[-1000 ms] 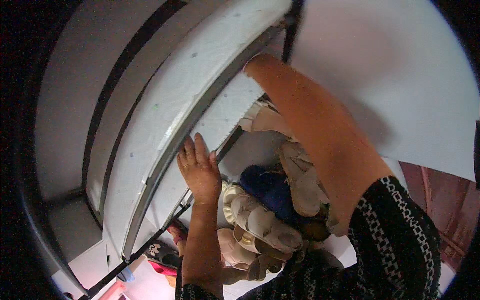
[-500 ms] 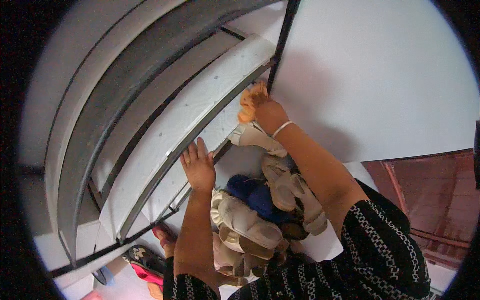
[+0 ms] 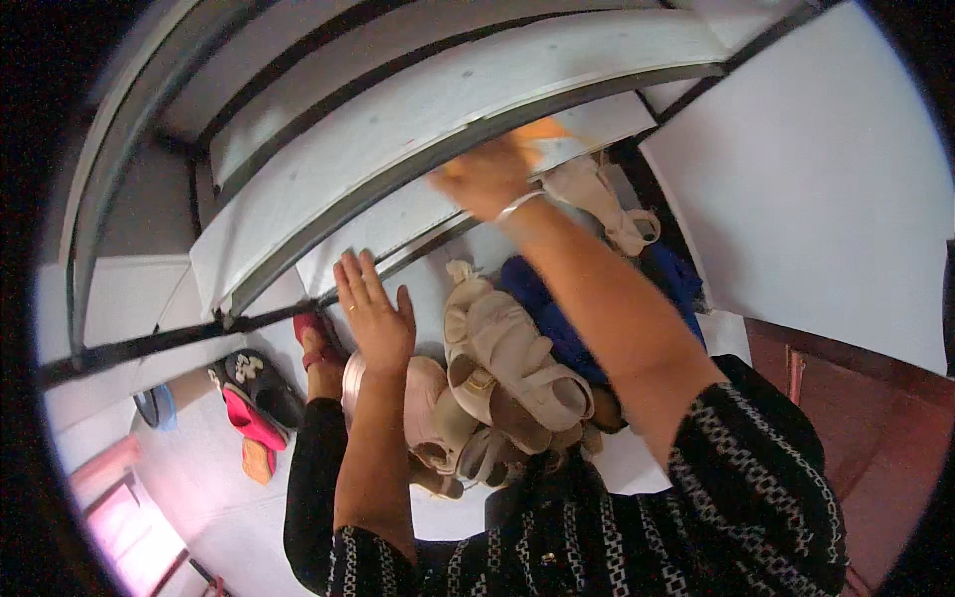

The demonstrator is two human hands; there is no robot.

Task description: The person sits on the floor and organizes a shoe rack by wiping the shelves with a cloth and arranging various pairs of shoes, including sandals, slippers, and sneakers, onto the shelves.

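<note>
My right hand (image 3: 487,179) is blurred by motion at the lower white shelf (image 3: 393,214) of a rack. It is closed on an orange cloth (image 3: 542,129), which shows past the hand on its far side. Just in front of that shelf's left part, my left hand (image 3: 378,323) is open, fingers stretched, holding nothing; whether it touches the shelf I cannot tell. Below the hands, beige sandals (image 3: 517,338), pinkish shoes (image 3: 423,393) and blue shoes (image 3: 557,323) lie piled up. A beige shoe (image 3: 587,194) rests to the right of my right wrist.
Over the lower shelf runs another white shelf (image 3: 378,139) with a dark metal front bar (image 3: 398,179). Dark slippers (image 3: 264,388) and a pinkish-red slipper (image 3: 254,418) lie on the floor at left. A foot in a red shoe (image 3: 313,333) stands beside my left forearm. A reddish-brown panel (image 3: 846,418) is at right.
The view has turned, so the rack lies flatter across it. My right hand has moved left along the lower shelf with the orange cloth. The left hand now shows lower, beside the shelf's front edge.
</note>
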